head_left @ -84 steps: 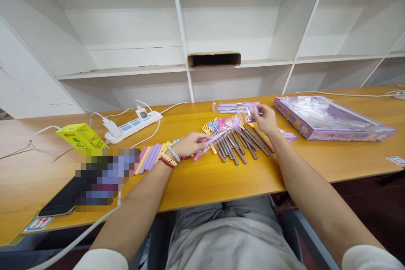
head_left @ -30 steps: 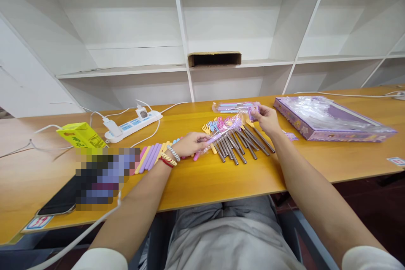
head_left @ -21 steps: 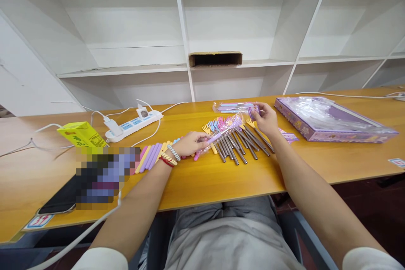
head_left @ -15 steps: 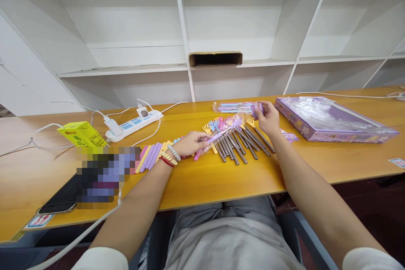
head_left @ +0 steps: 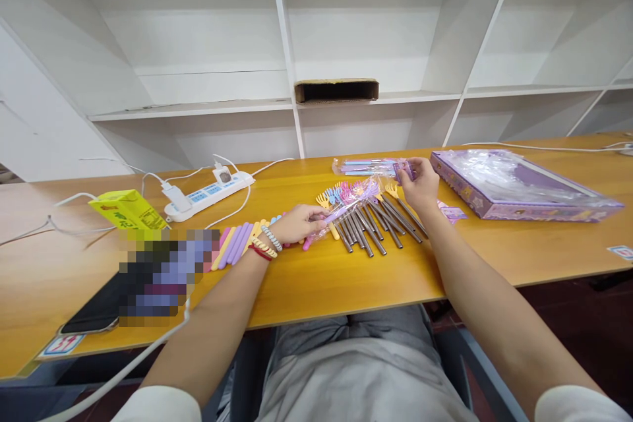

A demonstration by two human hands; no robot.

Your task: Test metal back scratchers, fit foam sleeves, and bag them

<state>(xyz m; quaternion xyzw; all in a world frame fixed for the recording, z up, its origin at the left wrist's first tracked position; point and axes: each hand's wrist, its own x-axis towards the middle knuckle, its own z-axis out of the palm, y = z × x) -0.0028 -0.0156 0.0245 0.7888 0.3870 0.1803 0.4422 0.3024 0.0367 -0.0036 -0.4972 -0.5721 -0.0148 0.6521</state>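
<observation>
with our left hand [head_left: 297, 224] pinching the bagged stick [head_left: 340, 213] at its eight o'clock end and our right hand [head_left: 421, 182] gripping the card [head_left: 403, 172] (two o'clock from the stick), we'd do best with a light hold above the rods [head_left: 366, 247].

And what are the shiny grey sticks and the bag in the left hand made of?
The grey sticks look like smooth polished metal, maybe steel, because bright streaks run along them. The bag in the left hand seems thin, glossy clear plastic: it glints, and a purple stick shows through.
</observation>
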